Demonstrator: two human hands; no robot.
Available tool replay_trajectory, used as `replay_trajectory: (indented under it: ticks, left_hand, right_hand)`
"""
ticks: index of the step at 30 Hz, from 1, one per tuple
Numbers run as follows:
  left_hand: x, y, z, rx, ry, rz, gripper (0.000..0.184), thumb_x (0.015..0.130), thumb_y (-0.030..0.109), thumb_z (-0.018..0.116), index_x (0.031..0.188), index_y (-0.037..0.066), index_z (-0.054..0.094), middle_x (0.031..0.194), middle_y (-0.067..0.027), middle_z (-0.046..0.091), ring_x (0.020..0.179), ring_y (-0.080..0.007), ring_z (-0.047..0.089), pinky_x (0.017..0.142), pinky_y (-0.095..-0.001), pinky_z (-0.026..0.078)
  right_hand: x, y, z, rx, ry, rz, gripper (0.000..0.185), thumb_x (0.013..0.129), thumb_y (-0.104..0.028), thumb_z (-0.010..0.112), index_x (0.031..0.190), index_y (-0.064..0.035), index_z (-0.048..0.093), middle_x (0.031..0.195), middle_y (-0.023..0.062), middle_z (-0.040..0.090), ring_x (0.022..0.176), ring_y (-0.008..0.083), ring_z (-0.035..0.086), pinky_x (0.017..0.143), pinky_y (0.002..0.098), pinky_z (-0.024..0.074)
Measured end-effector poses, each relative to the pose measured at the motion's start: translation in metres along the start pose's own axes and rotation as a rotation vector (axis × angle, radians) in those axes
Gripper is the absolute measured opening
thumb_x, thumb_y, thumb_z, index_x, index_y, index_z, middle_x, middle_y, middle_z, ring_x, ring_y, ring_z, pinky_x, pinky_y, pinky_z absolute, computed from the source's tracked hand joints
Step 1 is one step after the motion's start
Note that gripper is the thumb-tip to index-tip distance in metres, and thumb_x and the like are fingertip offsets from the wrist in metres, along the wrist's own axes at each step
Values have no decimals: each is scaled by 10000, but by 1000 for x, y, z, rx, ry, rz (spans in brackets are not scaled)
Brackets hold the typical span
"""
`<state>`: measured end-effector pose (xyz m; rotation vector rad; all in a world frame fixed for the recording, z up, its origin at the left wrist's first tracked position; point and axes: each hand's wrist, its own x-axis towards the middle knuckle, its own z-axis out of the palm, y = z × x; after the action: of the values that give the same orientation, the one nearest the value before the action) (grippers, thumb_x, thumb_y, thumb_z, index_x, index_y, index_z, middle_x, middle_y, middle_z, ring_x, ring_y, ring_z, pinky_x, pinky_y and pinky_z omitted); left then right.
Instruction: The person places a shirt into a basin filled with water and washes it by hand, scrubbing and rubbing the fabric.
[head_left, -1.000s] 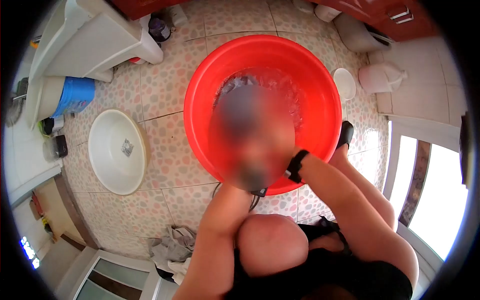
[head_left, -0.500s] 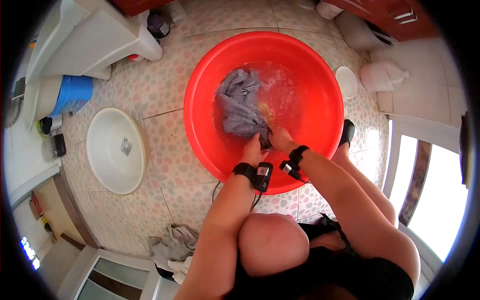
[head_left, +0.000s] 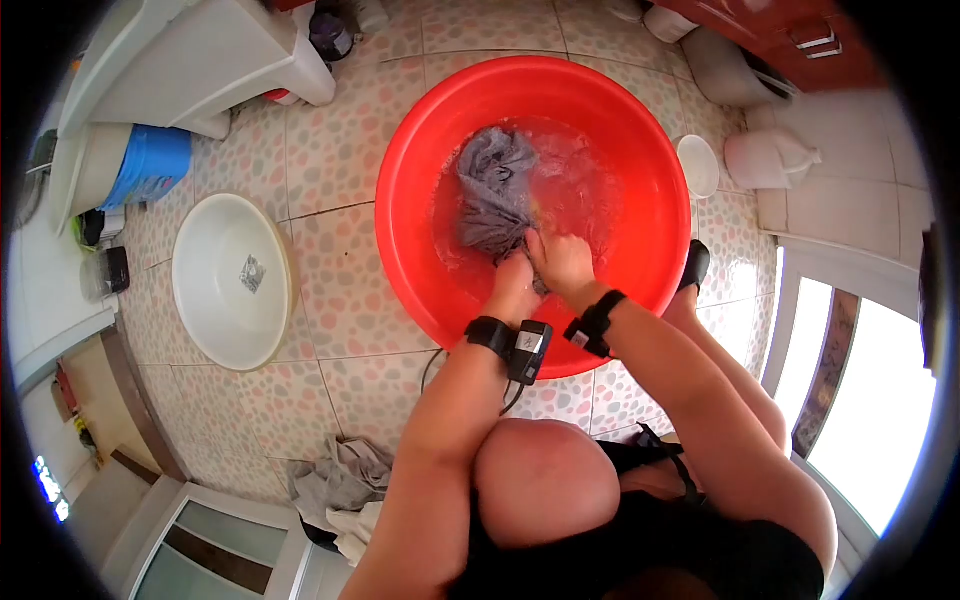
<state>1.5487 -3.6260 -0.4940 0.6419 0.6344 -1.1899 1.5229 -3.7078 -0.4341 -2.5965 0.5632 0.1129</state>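
Note:
A wet grey piece of clothing lies bunched in cloudy water inside a large red plastic basin. Both hands grip its near end, close together. My left hand is closed on the cloth from the left, low in the basin. Fingers curled, my right hand holds the same end just to the right, its thumb against the fabric. A small bit of cloth shows below the two hands. Something yellowish, too blurred to name, lies in the water behind the right hand.
A white basin stands on the tiled floor to the left. Beyond the red rim are a small white bowl and a whitish jug. Crumpled clothes lie near my left elbow. A blue bucket stands at far left.
My right hand has turned over, its back now facing up, and moved slightly up and right. The cloth's near end is gathered tighter between the hands. The view has shifted a little.

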Motion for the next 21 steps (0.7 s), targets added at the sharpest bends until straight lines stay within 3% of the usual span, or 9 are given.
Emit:
replay_trajectory:
  ticks: [2,6,7,11,13,14,16,19,21]
  left_hand:
    - [-8,3,14,-66,137,18,268,872,343,476,940,97,556,849,-13,592,724,-167,573,567,-291,454]
    - [-16,8,29,387,293,177,390,842,354,531,1041,18,534,914,-39,582,755,-144,557,582,-287,437]
    - [-15,9,32,576,384,251,450,836,368,538,1078,-10,519,941,-50,577,761,-136,550,583,-283,431]
    - [-16,13,32,529,278,331,523,821,382,553,1107,-51,491,990,-70,559,792,-133,537,606,-271,421]
    - [-10,12,29,557,305,372,493,830,355,549,1112,-45,489,1004,-74,557,824,-141,542,655,-263,430]
    - [-9,11,27,555,307,369,493,830,355,549,1112,-45,489,1004,-74,557,824,-141,542,655,-263,430]
    - [-8,8,27,301,99,515,396,865,235,501,1113,-72,474,1100,-132,543,973,-198,525,827,-304,393]
    - [-14,16,33,448,232,447,387,875,251,482,1114,-54,480,1048,-107,563,931,-187,546,792,-299,420]
    - [-14,18,33,532,247,412,417,878,292,477,1133,-38,477,1033,-89,568,918,-181,551,775,-298,435]
  right_hand:
    - [12,15,8,-216,1,24,336,871,-334,398,763,-83,594,628,127,598,560,340,586,499,449,466]
    - [18,40,7,-354,-234,-7,260,851,-251,427,1049,-109,515,725,125,608,673,325,609,557,443,487]
    - [18,34,-3,-308,-360,137,298,831,-208,443,1111,-117,492,863,131,603,747,321,606,594,440,492]
    - [6,52,2,-90,-222,60,318,851,-262,442,1125,-106,484,1002,184,543,865,360,564,700,438,478]
    - [-1,38,-15,444,-190,198,512,826,-409,496,1200,-66,431,1218,255,393,1123,388,415,904,419,384]
    - [-5,31,-23,443,-193,199,512,826,-409,496,1200,-66,431,1218,255,393,1123,388,415,904,419,384]
    - [-15,15,-39,574,-275,84,781,749,-543,553,1277,-11,336,1325,293,246,1279,370,197,1023,381,236]
    - [-18,-4,-61,540,-463,50,920,703,-567,589,1321,17,237,1389,265,131,1323,324,68,1051,355,171]
    - [-22,-5,-56,452,-398,-5,828,732,-527,576,1286,20,297,1345,272,223,1291,337,165,1027,362,220]
